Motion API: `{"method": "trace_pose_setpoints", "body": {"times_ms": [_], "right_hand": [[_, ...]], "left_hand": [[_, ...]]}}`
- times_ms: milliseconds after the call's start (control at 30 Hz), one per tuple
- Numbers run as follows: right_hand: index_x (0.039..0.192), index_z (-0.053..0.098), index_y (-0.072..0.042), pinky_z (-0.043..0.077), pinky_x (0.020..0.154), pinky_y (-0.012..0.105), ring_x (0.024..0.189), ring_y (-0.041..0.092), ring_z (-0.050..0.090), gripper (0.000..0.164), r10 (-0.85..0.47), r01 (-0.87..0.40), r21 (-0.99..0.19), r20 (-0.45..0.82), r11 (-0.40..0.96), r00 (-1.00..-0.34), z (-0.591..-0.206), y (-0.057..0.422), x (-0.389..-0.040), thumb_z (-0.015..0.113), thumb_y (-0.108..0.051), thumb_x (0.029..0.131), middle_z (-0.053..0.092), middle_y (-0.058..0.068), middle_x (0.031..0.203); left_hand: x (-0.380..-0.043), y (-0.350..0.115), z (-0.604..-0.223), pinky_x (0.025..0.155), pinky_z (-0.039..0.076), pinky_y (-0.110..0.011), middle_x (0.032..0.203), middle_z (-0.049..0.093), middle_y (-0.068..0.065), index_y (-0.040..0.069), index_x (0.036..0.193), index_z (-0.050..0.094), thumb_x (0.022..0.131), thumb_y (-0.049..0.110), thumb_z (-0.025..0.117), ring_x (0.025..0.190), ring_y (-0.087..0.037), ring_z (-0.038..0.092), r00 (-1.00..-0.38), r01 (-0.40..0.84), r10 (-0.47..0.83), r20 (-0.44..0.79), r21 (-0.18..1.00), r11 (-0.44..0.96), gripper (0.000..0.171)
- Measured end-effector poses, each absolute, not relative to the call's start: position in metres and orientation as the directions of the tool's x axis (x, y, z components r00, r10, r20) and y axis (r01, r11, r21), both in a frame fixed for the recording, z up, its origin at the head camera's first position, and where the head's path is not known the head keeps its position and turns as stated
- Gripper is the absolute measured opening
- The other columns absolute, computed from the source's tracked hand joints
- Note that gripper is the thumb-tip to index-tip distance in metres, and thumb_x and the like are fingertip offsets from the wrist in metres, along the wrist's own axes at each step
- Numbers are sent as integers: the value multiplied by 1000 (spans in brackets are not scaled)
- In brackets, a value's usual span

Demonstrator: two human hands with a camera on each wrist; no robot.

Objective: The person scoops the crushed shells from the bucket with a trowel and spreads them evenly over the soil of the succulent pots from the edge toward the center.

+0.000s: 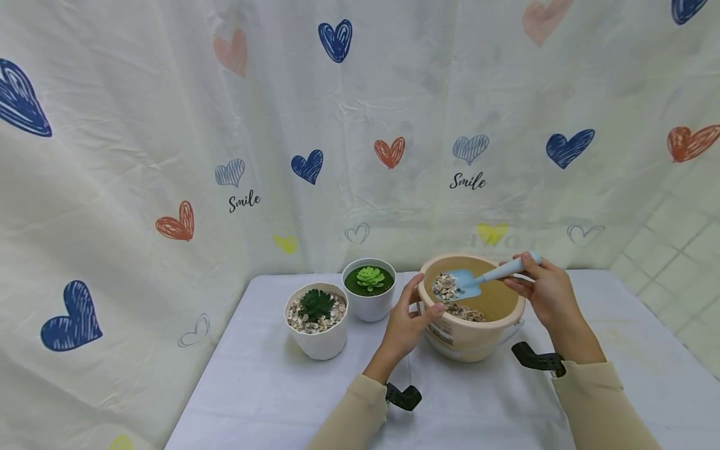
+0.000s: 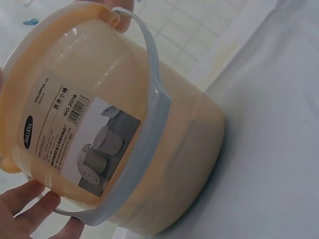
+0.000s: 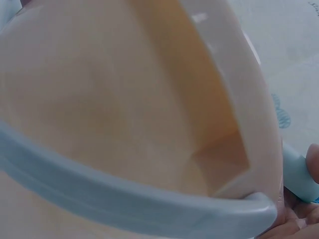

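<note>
Pale-clothed bench (image 1: 242,381), heart-printed curtain (image 1: 332,112) at twelve o'clock, tiles (image 1: 660,219) at three.
At four o'clock, the right grip (image 1: 547,292) pinches a blue trowel (image 1: 469,286) carrying pebbles (image 1: 445,287) over a cream bucket (image 1: 464,347) whose rim the left grip (image 1: 406,324) holds; in the right wrist view the bucket hides the trowel's far end.

Your light-blue shovel (image 1: 497,272) is slanted across your peach bucket (image 1: 472,342)'s mouth, blade loaded with mixed pebbles (image 1: 446,286), more down inside btw.
</note>
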State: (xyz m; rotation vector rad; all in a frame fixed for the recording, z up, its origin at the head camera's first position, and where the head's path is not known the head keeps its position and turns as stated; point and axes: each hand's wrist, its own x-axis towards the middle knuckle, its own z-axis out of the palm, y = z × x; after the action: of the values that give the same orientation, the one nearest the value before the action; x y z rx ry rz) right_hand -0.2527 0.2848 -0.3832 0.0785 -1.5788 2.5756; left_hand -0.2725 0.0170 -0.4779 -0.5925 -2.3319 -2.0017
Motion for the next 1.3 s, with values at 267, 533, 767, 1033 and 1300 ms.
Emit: {"method": "trace_pose_setpoints", "body": {"times_ms": [267, 533, 767, 1033, 1300], "right_hand": [[103, 61, -4, 58, 69, 28, 76, 23, 74, 26, 95, -142, -872, 110, -469, -989, -387, 285, -255, 62, -26, 90, 75, 8, 90], [102, 63, -6, 57, 69, 26, 77, 21, 74, 27, 116, -160, -885, 121, -436, -986, -389, 286, -255, 61, -30, 90, 74, 5, 89], [105, 59, -5, 57, 69, 26, 78, 21, 74, 31, 118, -155, -879, 114, -450, -986, -388, 286, -254, 61, -31, 90, 74, 5, 89], [102, 60, -4, 58, 66, 29, 74, 25, 74, 31, 158, -159, -846, 90, -508, -983, -384, 283, -251, 65, -30, 87, 74, 7, 87], [102, 60, -4, 58, 66, 29, 75, 25, 73, 29, 135, -182, -836, 130, -518, -982, -369, 263, -251, 63, -30, 89, 74, 7, 92]], "left_hand": [[-273, 18, -478, 101, 45, -44, 135, 51, 13, 54, 143, 28, 84, 58, 64, 124, -8, 48, -934, 273, 270, 233, 954, 121, 69], [-272, 17, -476, 101, 44, -47, 132, 52, 15, 55, 142, 28, 85, 52, 65, 123, -7, 48, -938, 258, 269, 220, 960, 113, 68], [-270, 17, -475, 103, 43, -46, 136, 50, 14, 55, 143, 26, 84, 57, 64, 128, -8, 46, -937, 250, 278, 212, 962, 111, 69], [-262, 6, -469, 102, 44, -46, 145, 46, 5, 50, 147, 21, 86, 58, 61, 130, -16, 48, -918, 285, 330, 218, 943, 171, 74], [-242, -28, -448, 104, 42, -47, 145, 47, 5, 43, 144, 30, 88, 48, 65, 128, -19, 51, -883, 338, 407, 233, 918, 208, 66]]}}
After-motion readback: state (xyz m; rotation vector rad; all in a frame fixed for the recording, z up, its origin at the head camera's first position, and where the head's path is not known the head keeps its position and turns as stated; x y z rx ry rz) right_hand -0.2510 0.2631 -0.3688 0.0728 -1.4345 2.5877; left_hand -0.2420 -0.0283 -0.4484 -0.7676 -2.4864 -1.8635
